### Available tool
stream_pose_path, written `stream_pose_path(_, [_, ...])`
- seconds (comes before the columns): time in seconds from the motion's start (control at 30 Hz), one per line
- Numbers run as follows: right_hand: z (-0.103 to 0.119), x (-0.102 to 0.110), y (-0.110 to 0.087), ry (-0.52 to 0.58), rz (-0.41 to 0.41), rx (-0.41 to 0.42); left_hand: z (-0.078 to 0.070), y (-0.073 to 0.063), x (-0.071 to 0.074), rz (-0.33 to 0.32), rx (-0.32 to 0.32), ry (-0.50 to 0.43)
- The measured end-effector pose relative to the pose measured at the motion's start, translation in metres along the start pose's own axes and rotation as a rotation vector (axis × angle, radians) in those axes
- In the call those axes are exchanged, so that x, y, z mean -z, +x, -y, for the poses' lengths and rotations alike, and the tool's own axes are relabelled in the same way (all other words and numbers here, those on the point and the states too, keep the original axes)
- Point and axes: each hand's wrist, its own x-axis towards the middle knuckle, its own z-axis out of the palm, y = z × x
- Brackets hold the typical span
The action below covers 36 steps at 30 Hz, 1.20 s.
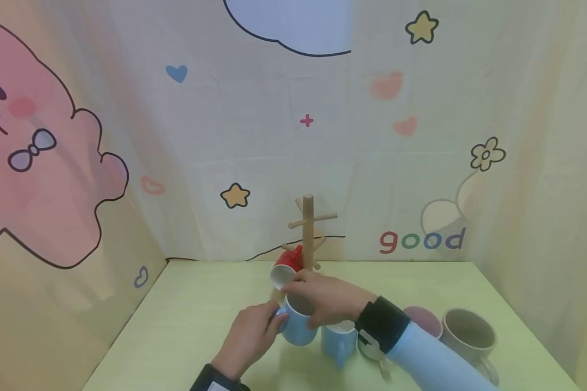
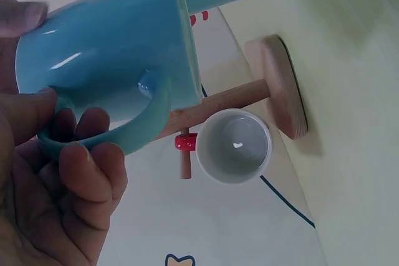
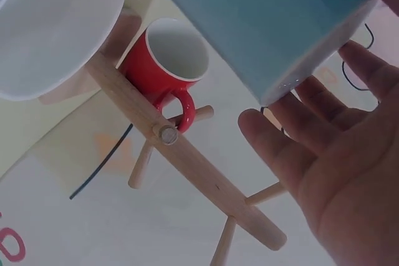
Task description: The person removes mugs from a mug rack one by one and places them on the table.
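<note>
My left hand point(image 1: 248, 334) grips a light blue mug point(image 1: 299, 330) by its handle; in the left wrist view fingers curl through the handle point(image 2: 140, 130). Across the mug's top lies my right hand point(image 1: 335, 297), its thumb on the outer wall and its fingers at the far rim. Just behind stands a wooden mug tree point(image 1: 308, 222) with several pegs. A red mug point(image 3: 142, 70), white inside, hangs by its handle on a low peg at the left of the tree.
A second blue mug point(image 1: 338, 345) stands right of the held one. Partly hidden by the right forearm are a pale mug point(image 1: 372, 350) and a pinkish mug point(image 1: 424, 321). A large grey mug point(image 1: 469, 339) stands furthest right. Printed curtains point(image 1: 274, 136) border the pale green table point(image 1: 195, 304).
</note>
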Motion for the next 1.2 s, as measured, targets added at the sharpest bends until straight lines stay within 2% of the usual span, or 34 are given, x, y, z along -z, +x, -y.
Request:
stream_pose_path(0.17, [-0.004, 0.000, -0.003, 0.076, -0.037, -0.015, 0.005, -0.004, -0.006, -0.036, 0.030, -0.007])
stream_pose_path(0.3, [-0.006, 0.000, -0.011, 0.148, -0.093, -0.033, 0.011, -0.008, -0.011, -0.059, 0.092, -0.020])
stream_pose_path(0.4, [-0.005, -0.003, -0.018, 0.161, -0.147, -0.066, 0.015, -0.011, -0.014, -0.081, 0.135, -0.026])
stream_pose_path(0.53, [-0.002, -0.013, -0.030, 0.139, -0.212, -0.156, 0.019, -0.014, -0.018, -0.135, 0.152, -0.015])
stream_pose_path(0.77, [-0.005, -0.035, -0.058, 0.103, -0.338, -0.357, 0.022, -0.018, -0.023, -0.221, 0.121, -0.008])
stream_pose_path(0.9, [-0.012, -0.045, -0.073, 0.045, -0.383, -0.431, 0.025, -0.016, -0.027, -0.242, 0.139, -0.019])
stream_pose_path(1.07, [-0.020, -0.052, -0.087, -0.006, -0.388, -0.481, 0.028, -0.013, -0.037, -0.232, 0.176, -0.054])
stream_pose_path(1.2, [-0.023, -0.053, -0.095, -0.026, -0.354, -0.504, 0.028, -0.010, -0.046, -0.257, 0.171, -0.051])
